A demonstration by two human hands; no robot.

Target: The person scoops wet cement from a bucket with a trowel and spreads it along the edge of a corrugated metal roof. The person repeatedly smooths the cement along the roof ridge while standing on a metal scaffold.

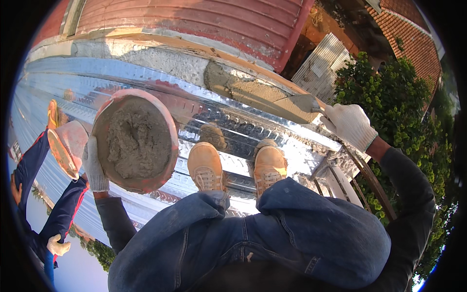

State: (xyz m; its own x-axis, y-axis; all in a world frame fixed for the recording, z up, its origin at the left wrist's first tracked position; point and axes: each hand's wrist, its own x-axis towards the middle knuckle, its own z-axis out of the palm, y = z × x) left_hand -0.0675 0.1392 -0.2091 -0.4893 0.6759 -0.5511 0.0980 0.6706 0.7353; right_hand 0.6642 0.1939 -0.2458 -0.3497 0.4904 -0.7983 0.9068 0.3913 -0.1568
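Left hand (93, 165) against left side of mortar bucket (174, 131), can't tell if gripping; right hand (351, 125) holds trowel (302, 104), blade on wet mortar (243, 92) near ledge's (141, 54) right end. Right stretch coated, looks part-smoothed; left stretch looks bare, bucket well filled

Room to pass at the centre, crowding to either side.
Between the mortar bucket (173, 143) at left and the trowel (304, 108) at right, a hand could pass over the metal roofing (238, 129), above the shoes (205, 163). The left hand (94, 168) and a second bucket (75, 138) crowd the left; red siding (194, 29) bounds the top; the right hand (351, 125), bars (370, 182) and foliage (374, 92) obstruct the right.
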